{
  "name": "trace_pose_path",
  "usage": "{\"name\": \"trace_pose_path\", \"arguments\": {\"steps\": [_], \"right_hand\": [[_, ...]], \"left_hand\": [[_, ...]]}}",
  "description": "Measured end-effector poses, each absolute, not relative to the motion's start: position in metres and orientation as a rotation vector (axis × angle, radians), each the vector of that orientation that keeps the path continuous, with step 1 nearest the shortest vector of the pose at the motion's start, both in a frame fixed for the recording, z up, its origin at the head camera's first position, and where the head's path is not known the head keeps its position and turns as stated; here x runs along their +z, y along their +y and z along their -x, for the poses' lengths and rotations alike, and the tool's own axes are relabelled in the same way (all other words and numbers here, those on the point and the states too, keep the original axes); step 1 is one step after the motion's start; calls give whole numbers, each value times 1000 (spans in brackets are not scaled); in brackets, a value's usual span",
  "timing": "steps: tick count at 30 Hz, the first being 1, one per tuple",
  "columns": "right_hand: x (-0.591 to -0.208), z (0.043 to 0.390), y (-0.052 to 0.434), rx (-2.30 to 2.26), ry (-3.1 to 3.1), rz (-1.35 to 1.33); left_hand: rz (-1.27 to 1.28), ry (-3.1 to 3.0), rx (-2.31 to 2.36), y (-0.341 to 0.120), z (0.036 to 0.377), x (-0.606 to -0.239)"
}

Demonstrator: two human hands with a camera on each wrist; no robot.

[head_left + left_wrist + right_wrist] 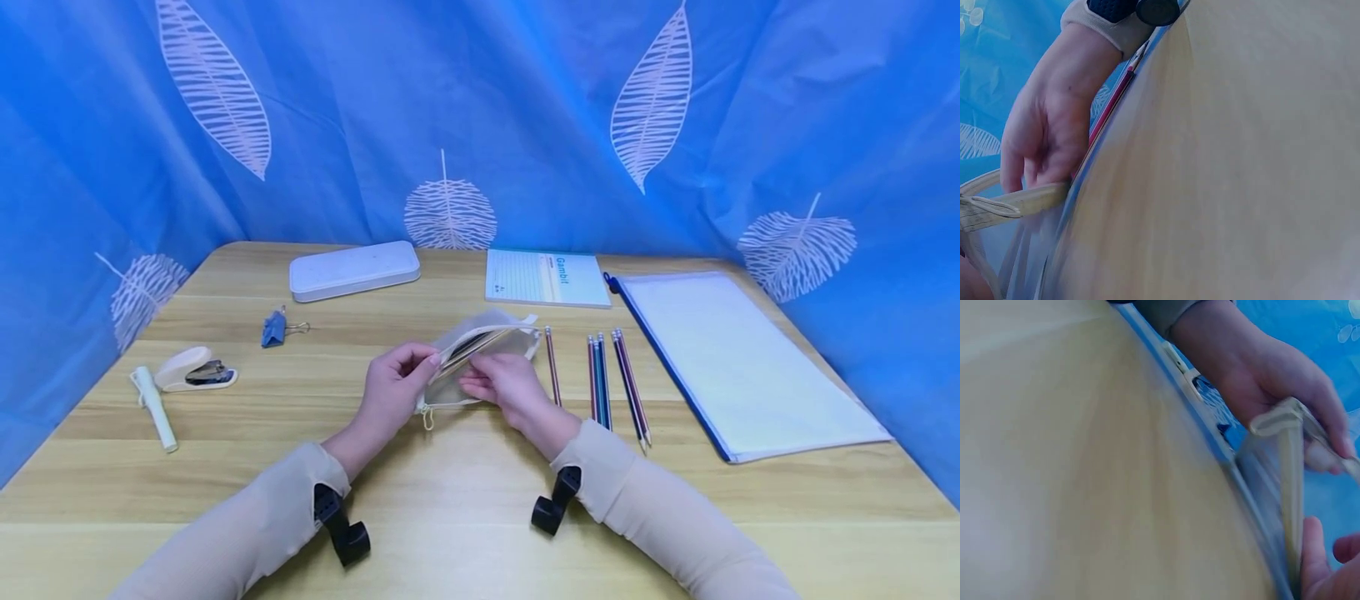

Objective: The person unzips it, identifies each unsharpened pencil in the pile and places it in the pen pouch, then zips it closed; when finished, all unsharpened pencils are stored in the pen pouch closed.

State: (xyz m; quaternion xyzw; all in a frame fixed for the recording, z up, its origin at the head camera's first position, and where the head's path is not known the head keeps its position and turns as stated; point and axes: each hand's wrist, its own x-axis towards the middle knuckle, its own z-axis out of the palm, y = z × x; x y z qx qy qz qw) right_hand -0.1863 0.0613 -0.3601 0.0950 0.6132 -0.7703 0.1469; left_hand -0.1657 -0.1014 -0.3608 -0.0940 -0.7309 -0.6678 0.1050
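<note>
A cream fabric pouch (487,346) sits at the middle of the wooden table (450,483), lifted slightly, its zip mouth pulled apart. My left hand (429,362) pinches the mouth's left edge. My right hand (471,385) grips the near edge from the right. In the right wrist view the left hand (1310,419) pinches the pouch rim (1279,419). In the left wrist view the right hand (1038,169) holds the pouch edge (1022,201), with a red pencil (1113,103) behind it. What lies inside the pouch is unclear.
Several pencils (602,379) lie just right of the pouch, then a clear zip folder (742,358). A notebook (546,277) and a white case (354,270) sit at the back. A binder clip (276,327), stapler (197,369) and white pen (153,407) lie at the left.
</note>
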Motion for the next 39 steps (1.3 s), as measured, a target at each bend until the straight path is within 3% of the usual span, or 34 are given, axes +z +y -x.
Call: {"name": "trace_pose_path", "arguments": {"steps": [14, 25, 39], "right_hand": [[-339, 190, 154, -1624, 2365, 35], [-344, 201, 168, -965, 2638, 13], [-343, 211, 170, -1141, 2468, -75]], "left_hand": [[190, -2207, -1952, -109, 164, -355], [137, -2218, -1939, -113, 168, -357], [103, -2178, -1959, -114, 168, -356]]}}
